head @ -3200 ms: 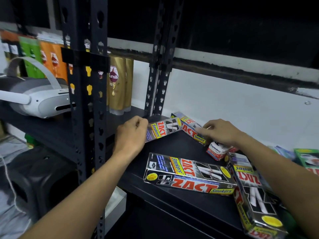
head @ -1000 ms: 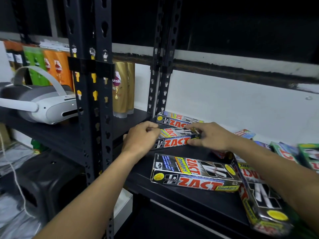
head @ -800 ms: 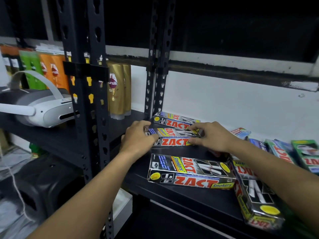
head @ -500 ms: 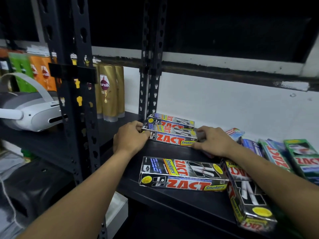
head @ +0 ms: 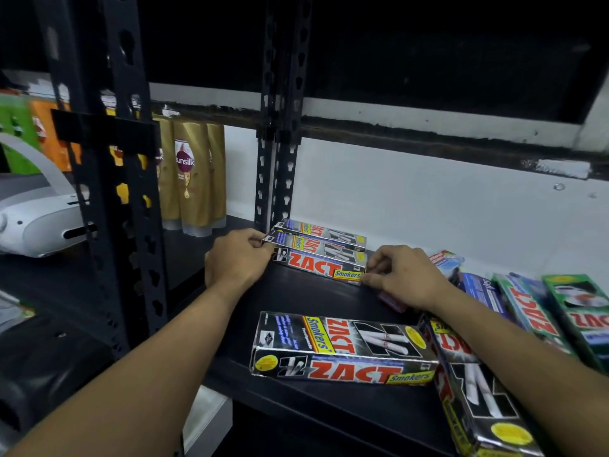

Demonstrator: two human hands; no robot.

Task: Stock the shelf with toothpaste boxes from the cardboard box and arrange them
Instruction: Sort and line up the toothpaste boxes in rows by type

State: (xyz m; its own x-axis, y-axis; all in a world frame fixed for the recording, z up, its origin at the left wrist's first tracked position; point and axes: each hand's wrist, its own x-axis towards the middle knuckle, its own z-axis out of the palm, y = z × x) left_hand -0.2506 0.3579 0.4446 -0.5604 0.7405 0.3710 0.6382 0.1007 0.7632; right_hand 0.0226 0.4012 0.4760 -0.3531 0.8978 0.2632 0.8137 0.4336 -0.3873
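At the shelf [head: 296, 301] front edge, nearest the camera: one lg Zact box [head: 342, 351] lies flat, long side along the edge, label readable. At its R end a second lg box [head: 474, 394] runs front to back, askew to the first, ends touching or nearly so.

Mid-shelf: both hands are on one smaller toothpaste box. The left hand [head: 235, 258] pinches its L end, fingers curled round the corner. The right hand [head: 402, 275] grips the R end, thumb & fingertips on the end flap. Hands are well apart, w/ the box's length between them. This held box [head: 319, 262] rests on the shelf board, parallel to & just in front of a rear box [head: 324, 230], which lies near the back wall by the upright [head: 280, 143]. The two appear to touch; any gap can't be made out at this angle.

R side: a loose run of mixed boxes, incl. a blue box [head: 481, 291] & a green box [head: 580, 311], tilted and not aligned. A small red-and-white pack [head: 390, 300] shows partly under the right wrist.

Next bay, L of the upright: a white headset [head: 36, 222], then gold shampoo bottles [head: 191, 179] standing farther back.

Assessment: stock is on the shelf. Cardboard box not in view, so qty left to unload is unknown. Arranging est. under half done: 2 boxes form a row at back L; the 2 lg boxes + R-side group remain to be squared up.
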